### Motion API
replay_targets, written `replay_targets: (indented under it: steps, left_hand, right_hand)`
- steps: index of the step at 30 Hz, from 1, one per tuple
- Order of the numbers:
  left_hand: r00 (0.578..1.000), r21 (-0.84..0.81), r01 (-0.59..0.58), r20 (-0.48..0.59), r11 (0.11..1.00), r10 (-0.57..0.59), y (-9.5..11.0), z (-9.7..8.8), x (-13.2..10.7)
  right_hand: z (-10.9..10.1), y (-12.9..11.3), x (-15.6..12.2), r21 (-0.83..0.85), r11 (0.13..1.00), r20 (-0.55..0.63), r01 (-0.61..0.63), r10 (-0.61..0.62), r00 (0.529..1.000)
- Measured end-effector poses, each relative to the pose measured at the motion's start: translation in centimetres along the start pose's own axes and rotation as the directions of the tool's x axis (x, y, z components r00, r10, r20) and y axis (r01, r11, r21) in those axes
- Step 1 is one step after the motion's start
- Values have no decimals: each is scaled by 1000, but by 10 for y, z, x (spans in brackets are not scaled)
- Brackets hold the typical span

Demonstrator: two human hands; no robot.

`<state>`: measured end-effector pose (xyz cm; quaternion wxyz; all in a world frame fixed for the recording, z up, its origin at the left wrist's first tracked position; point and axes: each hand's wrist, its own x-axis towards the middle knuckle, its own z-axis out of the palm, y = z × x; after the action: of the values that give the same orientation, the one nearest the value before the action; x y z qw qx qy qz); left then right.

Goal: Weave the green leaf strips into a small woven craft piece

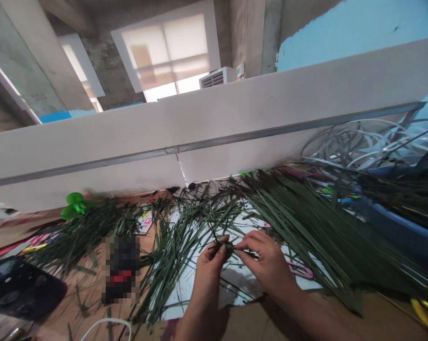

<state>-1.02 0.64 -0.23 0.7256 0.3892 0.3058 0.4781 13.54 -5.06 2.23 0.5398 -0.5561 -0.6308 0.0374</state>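
At the middle of the table's (89, 289) near edge, both forearms come in low and lean toward each other, the wrists raised so the fingertips meet above a white sheet (174, 305). The left hand (210, 258) is almost closed, thumb and forefinger pinching a small green leaf piece (229, 247), its other fingers curled behind; probably it serves as the steady clamp. The right hand (262, 253), palm turned inward, has thumb and forefinger brought together on a thin strip (236, 249) at the piece's right side, a grip that seems chosen for fine pulling or tucking — the fingers hide just how the strands cross. The pale sheet beneath likely makes the dark strands easier to see. Just right of the right hand, a pink handle (302, 270) lies partly under long leaves (306, 218), which fan from the far edge toward the near right corner, perhaps to keep stock within reach. Left of the hands, loose cut strips (171, 251) spread over the sheet's left edge. Farther out, a blue basin (387, 222) takes the right side, a green plastic object (75, 206) sits toward the far left, and a white partition (235, 104) rises behind the far edge.
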Motion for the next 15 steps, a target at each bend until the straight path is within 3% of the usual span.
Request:
replay_targets:
  steps: [4, 9, 15]
  left_hand:
    - [999, 4, 5, -40, 1000, -5, 10, -3, -1]
    - [996, -15, 8, -93, 1000, -9, 19, -4, -3]
    - [993, -15, -15, -117, 1000, 13, 17, -2, -3]
  right_hand:
    - [-7, 1, 4, 69, 995, 51, -76, 72, 996]
    - [-11, 6, 8, 140, 978, 21, -156, 155, 988]
    - [-6, 6, 6, 122, 981, 51, -148, 143, 988]
